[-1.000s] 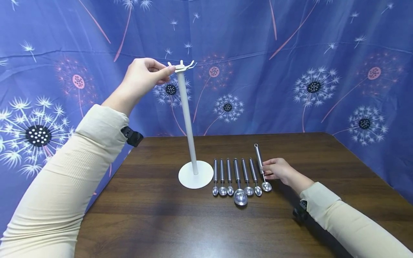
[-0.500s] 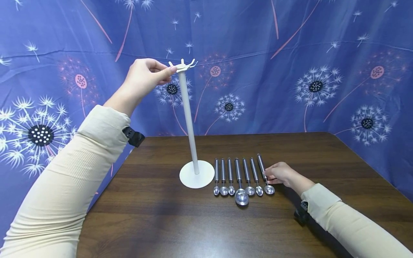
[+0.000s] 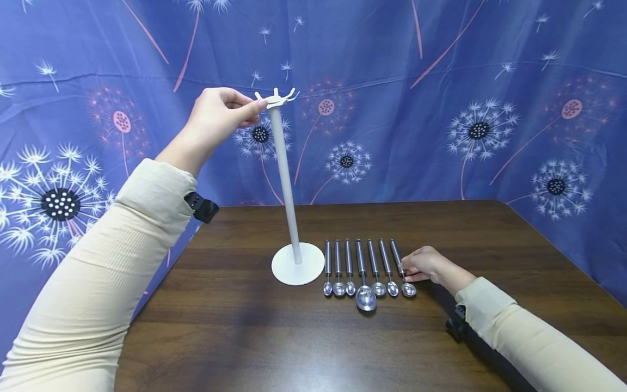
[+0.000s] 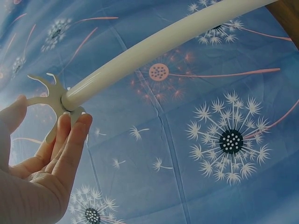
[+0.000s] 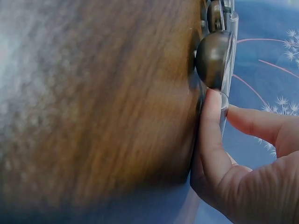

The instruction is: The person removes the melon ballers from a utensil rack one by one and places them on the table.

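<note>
My left hand (image 3: 215, 115) pinches one arm of the pronged top (image 3: 280, 102) of a tall white stand (image 3: 286, 179). In the left wrist view the thumb lies on one side of the curved prongs (image 4: 52, 95) and the fingers on the other. Low on the table, my right hand (image 3: 425, 263) pinches the rightmost metal scoop (image 3: 408, 290) between thumb and finger, near where its handle meets the neck. This scoop lies at a slight slant with a small round bowl. In the right wrist view a rounded bowl (image 5: 214, 60) stands just beyond the fingertips.
Several metal scoops lie in a row left of the held one, handles pointing away; a larger scoop (image 3: 366, 299) is among them. The stand's round base (image 3: 289, 272) sits just left of the row. A patterned blue cloth (image 3: 401, 136) hangs behind the wooden table (image 3: 235, 337).
My right hand has brought the rightmost scoop slightly nearer and lined it up with the row; in the last half second it has barely moved. My left hand stays on the stand's top.
</note>
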{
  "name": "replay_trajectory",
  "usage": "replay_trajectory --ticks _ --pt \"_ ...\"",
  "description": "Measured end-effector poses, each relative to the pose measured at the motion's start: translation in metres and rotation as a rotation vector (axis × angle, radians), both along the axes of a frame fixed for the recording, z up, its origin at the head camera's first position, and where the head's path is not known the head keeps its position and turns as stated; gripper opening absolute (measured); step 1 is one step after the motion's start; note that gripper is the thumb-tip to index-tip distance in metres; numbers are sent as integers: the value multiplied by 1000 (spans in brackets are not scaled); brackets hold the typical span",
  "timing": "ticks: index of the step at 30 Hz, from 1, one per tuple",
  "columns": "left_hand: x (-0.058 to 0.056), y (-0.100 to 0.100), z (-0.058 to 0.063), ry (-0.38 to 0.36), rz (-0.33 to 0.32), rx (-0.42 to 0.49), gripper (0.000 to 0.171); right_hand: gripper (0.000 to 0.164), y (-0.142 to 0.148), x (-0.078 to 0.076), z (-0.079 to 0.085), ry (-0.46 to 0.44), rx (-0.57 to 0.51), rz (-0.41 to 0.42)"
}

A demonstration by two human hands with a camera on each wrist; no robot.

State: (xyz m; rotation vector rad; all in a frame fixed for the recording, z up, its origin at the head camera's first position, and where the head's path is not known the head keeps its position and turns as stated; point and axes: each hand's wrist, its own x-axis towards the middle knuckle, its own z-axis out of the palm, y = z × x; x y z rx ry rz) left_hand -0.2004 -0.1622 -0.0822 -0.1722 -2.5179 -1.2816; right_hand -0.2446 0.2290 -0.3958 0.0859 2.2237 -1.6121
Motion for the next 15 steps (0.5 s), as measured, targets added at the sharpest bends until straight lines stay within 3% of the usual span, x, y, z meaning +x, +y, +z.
replay_trajectory --ticks 15 --pt "-1 0 -1 37 -19 7 42 30 -1 -2 3 1 22 -23"
